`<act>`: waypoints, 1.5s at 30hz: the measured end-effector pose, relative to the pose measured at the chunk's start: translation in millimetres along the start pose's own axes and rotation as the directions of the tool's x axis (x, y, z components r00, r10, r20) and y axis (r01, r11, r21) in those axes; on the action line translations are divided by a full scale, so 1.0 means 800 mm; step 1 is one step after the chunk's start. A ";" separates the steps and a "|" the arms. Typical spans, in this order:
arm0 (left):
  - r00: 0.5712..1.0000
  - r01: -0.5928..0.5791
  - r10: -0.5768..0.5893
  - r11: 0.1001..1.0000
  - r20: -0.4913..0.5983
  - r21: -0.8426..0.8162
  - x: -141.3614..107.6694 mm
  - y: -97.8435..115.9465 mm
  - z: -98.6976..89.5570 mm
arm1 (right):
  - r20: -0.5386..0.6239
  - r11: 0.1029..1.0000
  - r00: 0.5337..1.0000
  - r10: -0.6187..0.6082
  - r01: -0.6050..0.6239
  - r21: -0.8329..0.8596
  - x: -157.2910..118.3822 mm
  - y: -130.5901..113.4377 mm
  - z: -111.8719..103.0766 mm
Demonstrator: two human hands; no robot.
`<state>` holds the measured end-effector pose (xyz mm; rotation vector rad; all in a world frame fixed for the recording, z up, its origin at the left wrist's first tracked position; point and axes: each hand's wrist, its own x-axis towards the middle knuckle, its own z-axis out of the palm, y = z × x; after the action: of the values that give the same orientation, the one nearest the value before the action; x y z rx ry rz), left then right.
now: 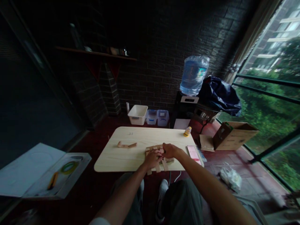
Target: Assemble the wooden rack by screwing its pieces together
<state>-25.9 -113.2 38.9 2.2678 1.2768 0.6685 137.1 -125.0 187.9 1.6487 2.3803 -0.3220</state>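
Several flat brown strips, apparently paper or card, cross over and under each other in a woven piece [157, 168] near the front edge of the table. Loose strip ends hang toward me. My left hand [152, 158] lies on the weave with its fingers stretched out over it. Close beside it, my right hand [170, 151] is closed, its fingers bent down at the far right part of the weave around a strip. The fingertips of both hands nearly meet, and they cover part of the crossing strips. A separate bent brown strip [127, 146] rests on the table to the left.
On the pale wooden table [110, 162] are a small yellow-capped bottle [187, 131], a pink-screened phone [194, 154] and a tiny metal piece [131, 133]. Behind stand plastic bins [138, 120] and a water dispenser [187, 107]. An open cardboard box [232, 137] sits right; an open white case [58, 175] lies left.
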 end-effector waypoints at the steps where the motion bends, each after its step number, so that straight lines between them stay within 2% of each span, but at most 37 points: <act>1: 1.000 -0.003 0.003 1.000 0.003 -0.003 0.000 -0.001 0.000 | -0.007 1.000 1.000 -0.025 0.025 -0.001 -0.001 0.002 0.001; 6: 1.000 -0.011 0.011 1.000 0.011 -0.013 0.002 -0.003 0.003 | -0.057 0.996 0.997 -0.053 0.049 -0.073 0.004 0.012 0.008; 14: 1.000 0.007 -0.007 1.000 0.020 0.003 0.001 0.000 0.002 | -0.083 0.992 0.996 0.037 -0.047 -0.119 0.001 0.008 0.011; 18: 1.000 -0.007 0.007 1.000 0.000 -0.005 0.002 0.000 0.003 | -0.076 0.996 0.995 -0.063 0.059 -0.061 -0.007 0.001 0.003; 22: 1.000 -0.019 0.018 0.999 -0.020 -0.034 0.002 -0.002 0.006 | -0.040 0.980 0.986 -0.160 0.153 -0.130 -0.009 -0.004 0.001; 28: 1.000 0.009 -0.009 1.000 -0.009 0.000 0.002 -0.008 0.008 | -0.121 0.991 0.992 -0.041 0.025 -0.131 -0.003 -0.009 0.008; 32: 1.000 0.014 -0.014 1.000 -0.017 -0.002 0.001 -0.011 0.010 | -0.112 0.995 0.993 0.025 -0.035 -0.091 -0.001 -0.019 0.004; 34: 1.000 0.015 -0.015 1.000 -0.015 -0.005 0.002 -0.011 0.011 | -0.103 0.998 0.994 0.018 -0.025 -0.064 -0.002 -0.022 -0.001; 37: 1.000 0.003 -0.003 1.000 -0.019 -0.015 0.002 -0.010 0.011 | -0.062 0.999 0.997 -0.035 0.034 -0.027 -0.003 -0.016 -0.004; 40: 1.000 0.001 -0.001 1.000 -0.011 -0.016 0.003 -0.008 0.011 | -0.065 0.998 0.996 -0.057 0.056 -0.024 0.000 -0.002 0.004; 42: 1.000 -0.009 0.009 1.000 -0.001 -0.008 0.002 -0.008 0.010 | -0.098 0.999 0.995 -0.033 0.031 -0.023 0.004 0.007 0.014; 45: 1.000 -0.009 0.009 1.000 -0.010 0.002 0.001 -0.006 0.008 | -0.140 0.997 0.987 0.080 -0.082 -0.005 0.011 0.010 0.027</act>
<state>-24.7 -111.1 31.1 2.2759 1.2728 0.6831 142.6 -121.3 164.4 1.8127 2.3999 -0.1840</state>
